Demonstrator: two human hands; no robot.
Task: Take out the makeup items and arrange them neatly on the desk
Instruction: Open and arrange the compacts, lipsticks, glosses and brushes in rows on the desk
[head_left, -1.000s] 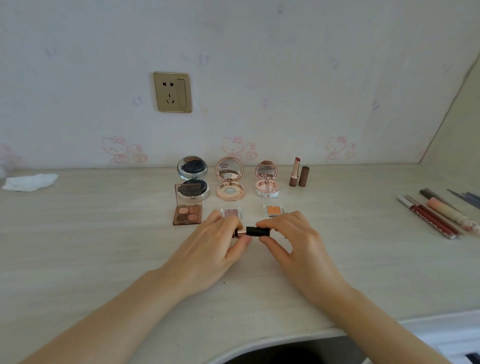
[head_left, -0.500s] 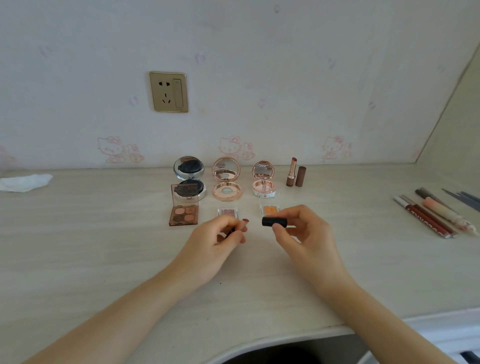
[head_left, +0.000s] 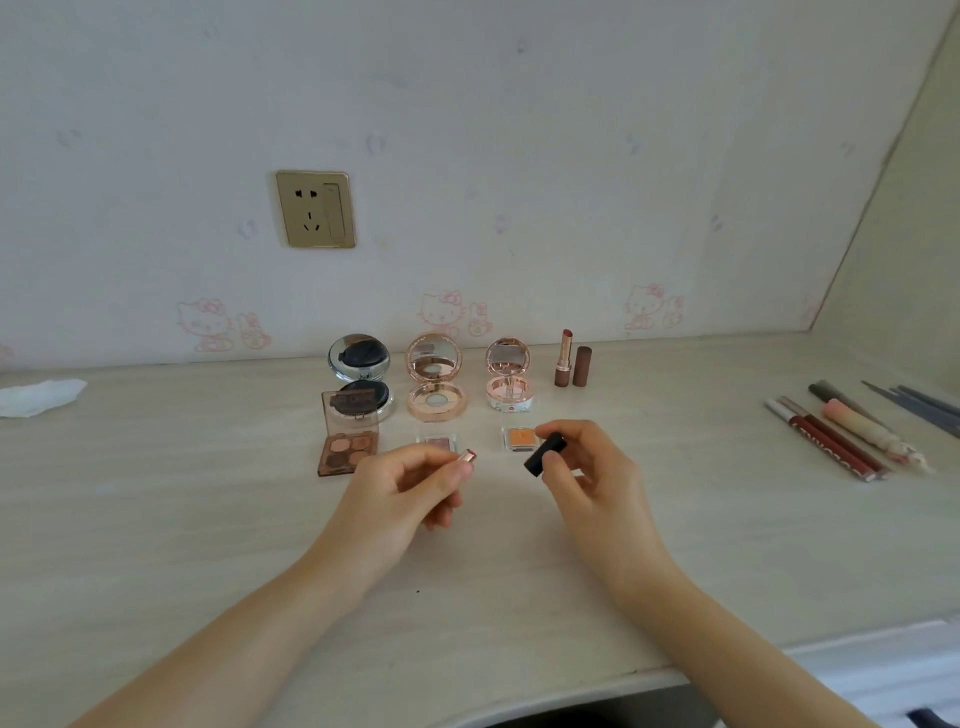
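Note:
My left hand pinches a lipstick base with a rose-gold collar; most of the base is hidden in the fingers. My right hand pinches its black cap, held apart from the base above the desk. Behind the hands lie an open four-colour eyeshadow palette, a small pink eyeshadow pan and an orange pan. Further back stand a silver compact, a rose-gold compact, a pink compact, and an open brown lipstick with its cap.
Several lip glosses and pencils lie in a row at the right. A crumpled white tissue is at the far left. A wall socket is above the desk. The desk's curved front edge runs below my arms.
The closed black lipstick was pulled apart: my right hand drew the cap off to the right and tilted it, while my left hand kept the base.

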